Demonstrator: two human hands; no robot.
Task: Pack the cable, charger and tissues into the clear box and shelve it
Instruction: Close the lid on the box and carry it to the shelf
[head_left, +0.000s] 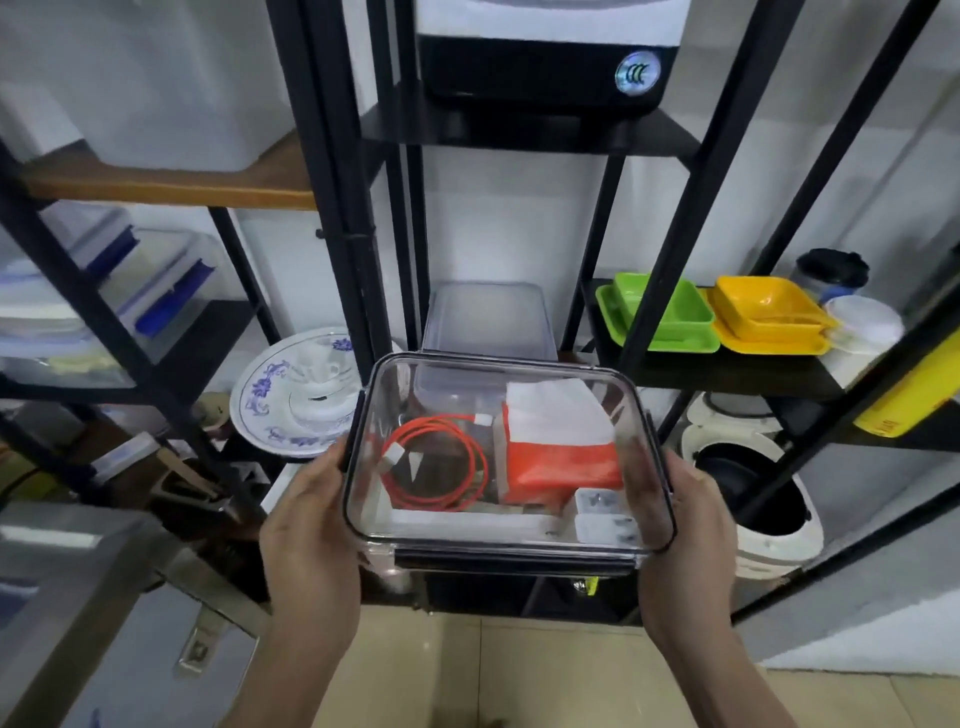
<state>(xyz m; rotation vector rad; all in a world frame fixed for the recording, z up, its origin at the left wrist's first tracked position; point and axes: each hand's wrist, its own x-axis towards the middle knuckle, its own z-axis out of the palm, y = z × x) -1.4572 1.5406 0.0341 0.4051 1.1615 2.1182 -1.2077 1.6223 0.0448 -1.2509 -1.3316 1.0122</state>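
Left hand (311, 525) and right hand (691, 525) grasp the lidded clear box (509, 457) by its short sides; shelf (701, 371) gap lies straight ahead, beyond the fingers

- We see the clear box (511, 540) mid-frame, lid shut, level, before the shelving.
- Inside at left, the orange cable (439, 465) lies coiled.
- At right, the orange-and-white tissues (561, 441) pack.
- Lower right, the white charger (605, 514).
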